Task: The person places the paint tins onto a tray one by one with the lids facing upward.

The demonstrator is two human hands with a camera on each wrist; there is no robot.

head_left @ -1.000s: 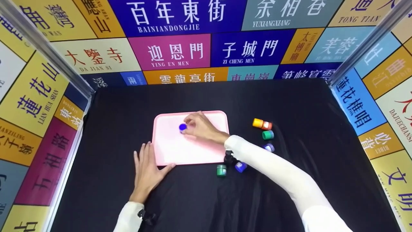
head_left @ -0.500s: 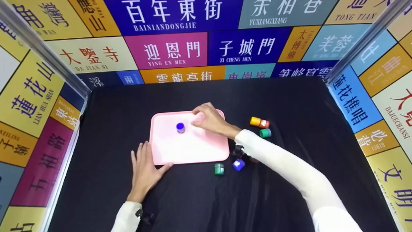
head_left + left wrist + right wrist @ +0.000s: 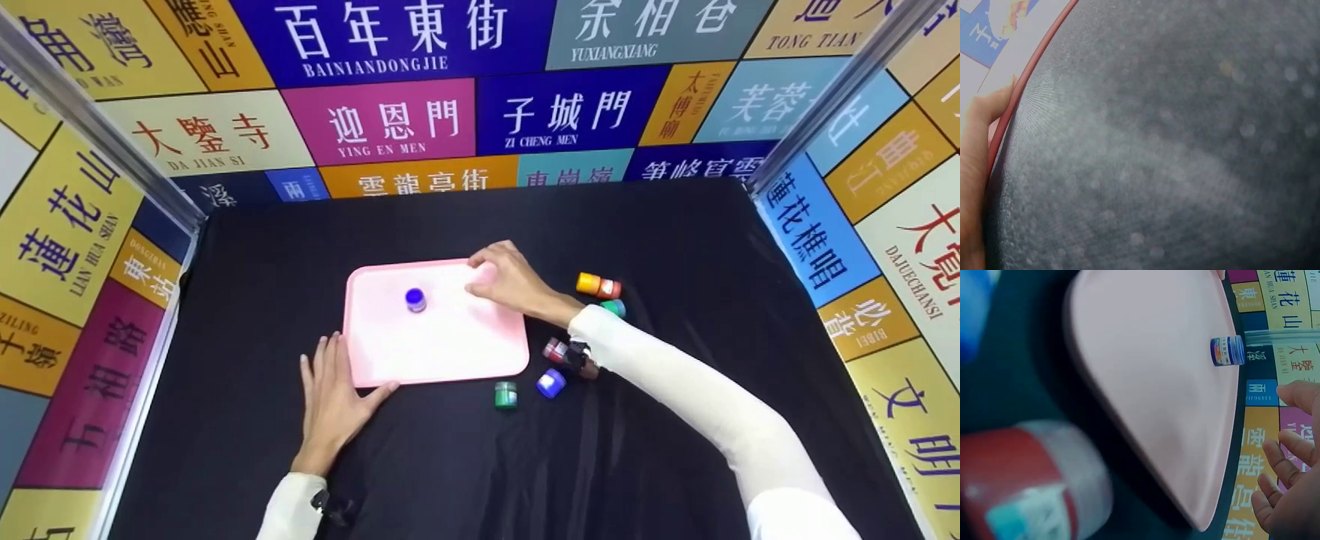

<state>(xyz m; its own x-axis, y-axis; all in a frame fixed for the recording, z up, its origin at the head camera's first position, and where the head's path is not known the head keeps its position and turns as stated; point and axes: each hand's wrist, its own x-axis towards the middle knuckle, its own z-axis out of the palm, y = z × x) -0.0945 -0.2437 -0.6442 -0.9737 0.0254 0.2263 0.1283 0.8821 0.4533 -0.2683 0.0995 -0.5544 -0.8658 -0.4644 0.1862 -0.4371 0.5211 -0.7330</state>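
Fingers (image 3: pixel 330 358) straight, the left hand (image 3: pixel 327 405) is still resting against the near left corner of the pink tray (image 3: pixel 435 345). On it a blue jar (image 3: pixel 415 301), pinched a second ago, is now standing free, while the right hand (image 3: pixel 516 285), thumb and fingers apart, is hovering farther right, and a dark red jar (image 3: pixel 556 349) is newly showing just beyond.

Covered by the right hand (image 3: pixel 514 283), cropped or blurred
In the head view, that hand hides the far right corner of the pink tray (image 3: pixel 435 341), while the sleeve (image 3: pixel 667 375) covers part of the green jar (image 3: pixel 616 307) to the hand's right; the right wrist view blurs and crops the red jar (image 3: pixel 1005 464), well apart from the hand; the left wrist view crops the left hand (image 3: pixel 972 152)
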